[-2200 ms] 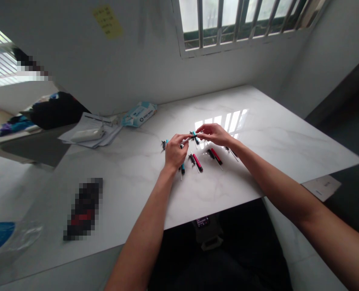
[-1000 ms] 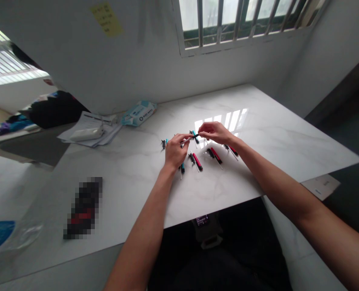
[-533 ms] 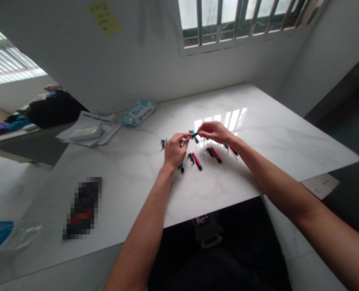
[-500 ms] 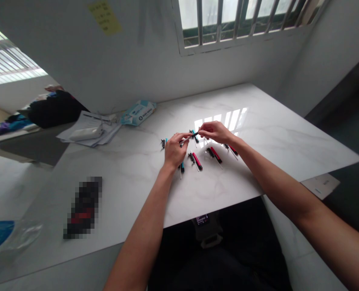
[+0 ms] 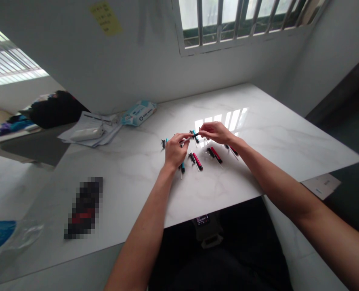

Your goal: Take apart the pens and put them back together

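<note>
One rod [image 5: 194, 136] is held a little above the tabletop [image 5: 131, 190]; call it the clock's centre, the far wall at 12. Three red barrels are in view: one [image 5: 198, 161] at 5 o'clock, one [image 5: 216, 154] at 4, and one [image 5: 234, 150] between 3 and 4, partly covered by the right arm. Three teal barrels show: one [image 5: 195, 136] near 1, one [image 5: 167, 141] at 9 and one [image 5: 183, 167] at 7, the last two partly hidden by the left hand [image 5: 176, 151]. At least four black pieces [image 5: 192, 158] and several white sticks lie among them. One wipes pack [image 5: 139, 113] sits at 10. The left forearm comes in from 7, its hand palm down, fingers curled, pinching the rod's white end. The right forearm comes in from 4, wrist bent, its hand [image 5: 214, 132] closed to a fingertip pinch on the rod's black end.
</note>
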`<action>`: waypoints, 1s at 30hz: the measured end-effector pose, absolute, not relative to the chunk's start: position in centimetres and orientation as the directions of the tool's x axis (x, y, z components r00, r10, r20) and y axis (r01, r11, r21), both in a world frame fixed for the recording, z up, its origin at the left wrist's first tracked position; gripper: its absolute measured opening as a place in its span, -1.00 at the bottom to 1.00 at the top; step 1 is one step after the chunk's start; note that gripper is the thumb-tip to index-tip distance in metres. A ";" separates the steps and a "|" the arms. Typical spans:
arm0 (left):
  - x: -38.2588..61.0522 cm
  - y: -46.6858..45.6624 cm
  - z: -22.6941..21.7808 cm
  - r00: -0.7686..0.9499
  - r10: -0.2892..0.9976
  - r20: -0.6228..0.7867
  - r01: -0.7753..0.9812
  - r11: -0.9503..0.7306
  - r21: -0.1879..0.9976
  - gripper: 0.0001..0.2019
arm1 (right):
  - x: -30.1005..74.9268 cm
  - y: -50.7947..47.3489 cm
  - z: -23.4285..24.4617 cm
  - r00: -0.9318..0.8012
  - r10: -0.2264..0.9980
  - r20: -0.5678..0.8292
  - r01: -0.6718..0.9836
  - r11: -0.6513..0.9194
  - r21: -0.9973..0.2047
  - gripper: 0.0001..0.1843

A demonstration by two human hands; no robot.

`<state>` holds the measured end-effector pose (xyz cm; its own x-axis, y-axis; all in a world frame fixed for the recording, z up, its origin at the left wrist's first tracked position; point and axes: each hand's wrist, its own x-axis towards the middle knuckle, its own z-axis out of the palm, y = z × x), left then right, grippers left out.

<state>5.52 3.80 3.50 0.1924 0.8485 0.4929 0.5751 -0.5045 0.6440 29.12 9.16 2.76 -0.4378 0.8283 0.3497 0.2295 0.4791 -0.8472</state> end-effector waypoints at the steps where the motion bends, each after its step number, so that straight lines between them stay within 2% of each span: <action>1: 5.5 3.8 3.5 0.192 0.850 0.491 0.577 -0.503 0.644 -0.72 | 29.1 9.2 2.7 -0.439 0.826 0.354 0.228 0.484 -0.845 -0.58; 12: 5.5 3.9 3.4 0.193 0.851 0.488 0.583 -0.499 0.641 -0.73 | 29.2 9.2 2.7 -0.435 0.822 0.367 0.226 0.494 -0.839 -0.61; 15: 5.5 3.9 3.4 0.197 0.848 0.492 0.574 -0.506 0.644 -0.73 | 29.1 9.2 2.8 -0.421 0.837 0.350 0.254 0.479 -0.840 -0.56; 20: 5.6 3.9 3.4 0.192 0.852 0.488 0.565 -0.502 0.655 -0.73 | 29.0 9.3 2.7 -0.424 0.830 0.364 0.209 0.480 -0.852 -0.55; 26: 5.6 3.9 3.4 0.206 0.850 0.485 0.542 -0.512 0.666 -0.73 | 29.0 9.5 2.5 -0.402 0.852 0.334 0.279 0.462 -0.842 -0.47; 30: 5.6 4.0 3.4 0.200 0.845 0.497 0.537 -0.518 0.665 -0.72 | 28.9 9.1 2.8 -0.404 0.850 0.337 0.245 0.456 -0.856 -0.54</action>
<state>5.56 3.97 3.38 0.1998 0.8446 0.4967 0.5374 -0.5183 0.6652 28.91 9.07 2.81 -0.4041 0.8502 0.3375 0.2451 0.4561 -0.8555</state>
